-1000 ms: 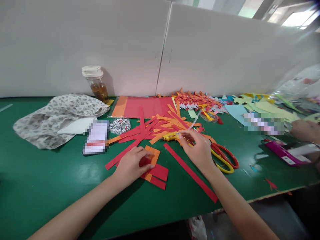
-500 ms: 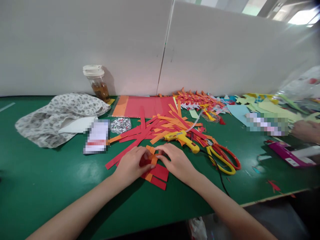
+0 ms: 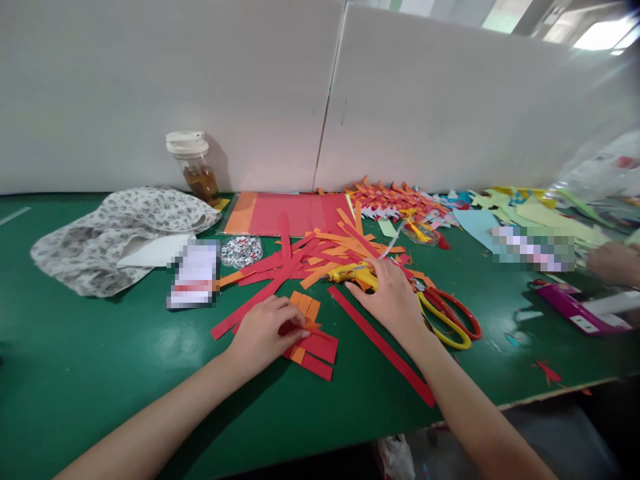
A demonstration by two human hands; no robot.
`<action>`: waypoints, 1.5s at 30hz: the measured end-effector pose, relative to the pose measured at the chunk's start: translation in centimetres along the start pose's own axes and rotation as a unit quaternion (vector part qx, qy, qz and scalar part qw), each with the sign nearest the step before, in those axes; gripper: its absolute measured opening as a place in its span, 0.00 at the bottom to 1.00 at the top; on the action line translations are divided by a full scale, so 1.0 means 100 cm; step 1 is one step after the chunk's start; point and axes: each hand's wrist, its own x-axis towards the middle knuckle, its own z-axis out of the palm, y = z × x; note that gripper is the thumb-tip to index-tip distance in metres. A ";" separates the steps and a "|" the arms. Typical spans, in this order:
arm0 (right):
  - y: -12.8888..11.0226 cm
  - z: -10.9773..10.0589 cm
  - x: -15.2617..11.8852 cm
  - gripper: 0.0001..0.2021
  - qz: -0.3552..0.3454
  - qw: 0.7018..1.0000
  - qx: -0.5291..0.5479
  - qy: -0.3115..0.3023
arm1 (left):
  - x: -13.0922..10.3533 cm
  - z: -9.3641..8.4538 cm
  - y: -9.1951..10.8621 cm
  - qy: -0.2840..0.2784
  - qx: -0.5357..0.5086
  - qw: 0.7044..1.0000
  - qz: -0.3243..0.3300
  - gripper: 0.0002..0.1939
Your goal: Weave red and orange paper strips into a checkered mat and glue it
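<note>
My left hand pinches a strip end of the woven red and orange paper piece on the green table. To its right, my right hand is closed round the handle of the yellow glue gun, whose nozzle points left. A long red strip lies slantwise between the woven piece and my right forearm. Behind both hands is a heap of loose red and orange strips. Scissors with red and yellow handles lie right of my right hand.
A patterned cloth, a lidded bottle, a phone-like object and a bag of small round pieces are at left. Finished-looking paper shapes lie behind. A person's hand is at far right, near a purple tool.
My right hand has left the woven piece, moved right and taken hold of the glue gun. The long red strip now shows beside the woven piece. My left hand has stayed in place.
</note>
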 end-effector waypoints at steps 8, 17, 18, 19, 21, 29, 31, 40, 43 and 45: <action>0.011 0.006 -0.010 0.21 0.068 0.997 0.028 0.002 | -0.002 -0.001 0.000 0.019 0.097 0.991 0.085 0.06; 0.001 -0.001 -0.012 0.21 0.042 0.982 0.187 0.000 | -0.006 -0.003 0.001 0.048 0.218 0.954 0.200 0.10; -0.001 -0.001 -0.013 0.21 0.028 0.981 0.192 -0.016 | -0.006 -0.004 0.002 0.053 0.228 0.948 0.215 0.10; -0.003 -0.001 -0.014 0.20 0.016 0.979 0.198 -0.032 | -0.007 -0.004 0.002 0.057 0.236 0.943 0.227 0.10; -0.004 0.000 -0.015 0.19 -0.001 0.976 0.211 -0.058 | -0.008 -0.005 0.003 0.064 0.244 0.936 0.245 0.10; -0.004 -0.002 -0.014 0.16 -0.031 0.975 0.205 -0.079 | -0.008 -0.006 0.002 0.067 0.251 0.930 0.262 0.10; -0.004 -0.002 -0.015 0.15 -0.038 0.975 0.206 -0.078 | -0.008 -0.006 0.002 0.065 0.251 0.930 0.259 0.11; -0.004 0.000 -0.015 0.14 -0.063 0.977 0.192 -0.063 | -0.009 -0.007 0.003 0.070 0.249 0.929 0.265 0.11; -0.004 0.000 -0.015 0.14 -0.071 0.979 0.185 -0.055 | -0.009 -0.007 0.003 0.071 0.246 0.929 0.267 0.12; -0.003 0.000 -0.015 0.14 -0.075 0.979 0.181 -0.048 | -0.009 -0.007 0.003 0.072 0.244 0.930 0.266 0.12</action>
